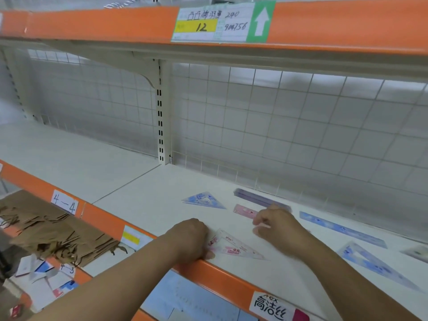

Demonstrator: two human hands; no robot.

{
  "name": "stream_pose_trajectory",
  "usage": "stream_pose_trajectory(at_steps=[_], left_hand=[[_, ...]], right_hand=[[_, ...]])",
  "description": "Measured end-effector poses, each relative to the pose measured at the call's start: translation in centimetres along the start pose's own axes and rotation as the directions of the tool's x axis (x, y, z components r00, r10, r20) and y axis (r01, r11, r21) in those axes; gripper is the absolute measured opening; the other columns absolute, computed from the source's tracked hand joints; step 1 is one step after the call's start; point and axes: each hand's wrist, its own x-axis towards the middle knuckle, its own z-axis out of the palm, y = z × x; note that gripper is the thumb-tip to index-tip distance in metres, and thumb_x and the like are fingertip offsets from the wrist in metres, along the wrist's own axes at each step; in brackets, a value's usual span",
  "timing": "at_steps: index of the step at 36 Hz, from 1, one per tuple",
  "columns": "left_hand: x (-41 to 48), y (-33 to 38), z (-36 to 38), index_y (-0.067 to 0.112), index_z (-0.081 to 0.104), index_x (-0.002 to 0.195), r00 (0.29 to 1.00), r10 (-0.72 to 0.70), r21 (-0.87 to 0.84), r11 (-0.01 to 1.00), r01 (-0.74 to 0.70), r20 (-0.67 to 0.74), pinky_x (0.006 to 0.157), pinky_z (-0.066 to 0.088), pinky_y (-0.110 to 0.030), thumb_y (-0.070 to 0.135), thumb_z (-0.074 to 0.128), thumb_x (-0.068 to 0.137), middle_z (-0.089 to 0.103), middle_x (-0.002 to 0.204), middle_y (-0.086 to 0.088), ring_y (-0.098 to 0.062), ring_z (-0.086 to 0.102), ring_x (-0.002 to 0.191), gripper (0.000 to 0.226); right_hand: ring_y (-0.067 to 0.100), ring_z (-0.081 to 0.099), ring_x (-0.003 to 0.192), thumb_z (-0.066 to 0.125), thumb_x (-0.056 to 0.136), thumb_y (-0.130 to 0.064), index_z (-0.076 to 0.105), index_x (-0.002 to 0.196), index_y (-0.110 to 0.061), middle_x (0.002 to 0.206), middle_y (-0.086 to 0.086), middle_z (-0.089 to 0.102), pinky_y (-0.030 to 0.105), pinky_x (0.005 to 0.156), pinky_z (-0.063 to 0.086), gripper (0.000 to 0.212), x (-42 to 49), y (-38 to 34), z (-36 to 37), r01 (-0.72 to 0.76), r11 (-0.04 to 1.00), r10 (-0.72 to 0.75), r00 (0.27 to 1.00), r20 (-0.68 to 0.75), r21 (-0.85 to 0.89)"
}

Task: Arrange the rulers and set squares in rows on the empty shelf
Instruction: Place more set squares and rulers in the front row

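Progress looks partial: several pieces lie on the shelf (129, 191), but as a loose scatter rather than in rows. Farthest left, a blue set square (203, 200) lies flat and alone, at about eleven o'clock from the hands. The left hand (188, 238) sits at the shelf's front lip. Its fingers curl over the left corner of a pink set square (235, 247) and the thumb is tucked at the orange edge. The long tip of that piece points toward four o'clock.

At twelve o'clock from it, a short pink ruler (244, 211) lies just in front of a purple ruler (257, 198), both slanted the same way. The right hand (276, 224) covers the pink ruler's right end with its fingers bent. Blur hides whether it pinches the ruler or only hovers over it. The two hands are apart.

Farther right, at three o'clock, a long blue ruler (341, 229) runs diagonally. A second blue set square (377, 267) lies near the front at four o'clock, and a pale piece (416, 252) at the frame edge is too blurred to name.

As I judge it, most pieces have reached the shelf. What is left is lining up the rulers in one row and the set squares in another.
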Motion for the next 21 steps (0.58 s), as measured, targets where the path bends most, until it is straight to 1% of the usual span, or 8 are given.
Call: stream_pose_trajectory(at_steps=[2, 5, 8, 13, 17, 18, 20, 21], left_hand=[[-0.1, 0.0, 0.0, 0.008, 0.061, 0.104, 1.000, -0.001, -0.006, 1.000, 0.001, 0.000, 0.083, 0.045, -0.030, 0.043, 0.063, 0.087, 0.059, 0.112, -0.008, -0.023, 0.058, 0.103, 0.038], [-0.2, -0.1, 0.0, 0.009, 0.061, 0.103, 1.000, -0.008, -0.012, 1.000, 0.008, -0.003, 0.080, 0.043, -0.028, 0.042, 0.063, 0.088, 0.059, 0.112, -0.008, -0.022, 0.058, 0.103, 0.037], [-0.5, -0.2, -0.1, 0.009, 0.061, 0.104, 1.000, -0.015, 0.007, 1.000, 0.015, -0.009, 0.077, 0.041, -0.026, 0.040, 0.060, 0.090, 0.059, 0.111, -0.008, -0.020, 0.056, 0.096, 0.034], [-0.7, -0.4, -0.2, 0.011, 0.061, 0.102, 1.000, -0.024, 0.044, 0.999, 0.024, -0.015, 0.074, 0.040, -0.025, 0.041, 0.055, 0.091, 0.059, 0.107, -0.008, -0.018, 0.050, 0.086, 0.033], [-1.1, -0.6, -0.5, 0.012, 0.058, 0.104, 1.000, -0.019, 0.025, 1.000, 0.019, 0.003, 0.077, 0.039, -0.025, 0.045, 0.055, 0.090, 0.059, 0.111, -0.007, -0.020, 0.053, 0.096, 0.036], [-1.3, -0.6, -0.5, 0.012, 0.058, 0.103, 1.000, -0.020, 0.011, 1.000, 0.020, 0.002, 0.076, 0.039, -0.024, 0.046, 0.056, 0.090, 0.058, 0.110, -0.006, -0.019, 0.053, 0.095, 0.036], [-1.6, -0.7, -0.7, 0.013, 0.058, 0.102, 1.000, -0.021, -0.012, 1.000, 0.021, -0.001, 0.076, 0.039, -0.024, 0.047, 0.057, 0.089, 0.058, 0.110, -0.006, -0.017, 0.050, 0.091, 0.036], [-1.7, -0.6, -0.8, 0.012, 0.058, 0.103, 1.000, -0.018, -0.015, 1.000, 0.018, 0.000, 0.077, 0.039, -0.024, 0.047, 0.057, 0.090, 0.058, 0.111, -0.006, -0.018, 0.051, 0.092, 0.037]], right_hand=[[0.010, 0.049, 0.104, 0.063, 0.089, -0.033, 0.066, 0.101, -0.029, 0.106, -0.009, 0.051, 0.025, 0.092, 0.041, 0.013, -0.9, -0.9, 0.4, 0.053, 0.998, -0.052, 0.998, 0.042, -0.025], [0.011, 0.047, 0.106, 0.060, 0.091, -0.032, 0.066, 0.105, -0.028, 0.110, -0.007, 0.051, 0.027, 0.094, 0.041, 0.016, -1.9, -2.3, 1.1, 0.096, 0.995, -0.091, 0.990, 0.105, -0.041], [0.013, 0.043, 0.112, 0.059, 0.092, -0.032, 0.065, 0.111, -0.028, 0.115, -0.004, 0.048, 0.030, 0.098, 0.039, 0.021, -2.3, -3.3, 1.8, 0.117, 0.992, -0.109, 0.983, 0.146, -0.045], [0.016, 0.039, 0.116, 0.062, 0.089, -0.038, 0.061, 0.118, -0.029, 0.117, -0.001, 0.045, 0.032, 0.099, 0.038, 0.030, -2.4, -4.4, 2.4, 0.100, 0.993, -0.089, 0.980, 0.180, -0.056], [0.018, 0.037, 0.119, 0.061, 0.091, -0.035, 0.061, 0.107, -0.028, 0.119, 0.000, 0.043, 0.031, 0.100, 0.037, 0.017, -2.1, -4.6, 2.7, 0.076, 0.995, -0.063, 0.978, 0.199, -0.057], [0.018, 0.036, 0.120, 0.059, 0.092, -0.034, 0.060, 0.106, -0.027, 0.120, 0.001, 0.042, 0.032, 0.101, 0.037, 0.015, -2.0, -4.7, 2.7, 0.070, 0.995, -0.054, 0.976, 0.212, -0.072], [0.020, 0.035, 0.121, 0.057, 0.094, -0.032, 0.060, 0.109, -0.021, 0.123, 0.003, 0.040, 0.036, 0.103, 0.037, 0.019, -2.0, -4.8, 2.6, 0.066, 0.991, -0.037, 0.971, 0.237, -0.112], [0.022, 0.035, 0.120, 0.055, 0.095, -0.031, 0.060, 0.111, -0.018, 0.123, 0.004, 0.039, 0.037, 0.103, 0.037, 0.022, -2.0, -4.9, 2.6, 0.064, 0.989, -0.030, 0.969, 0.246, -0.131]])
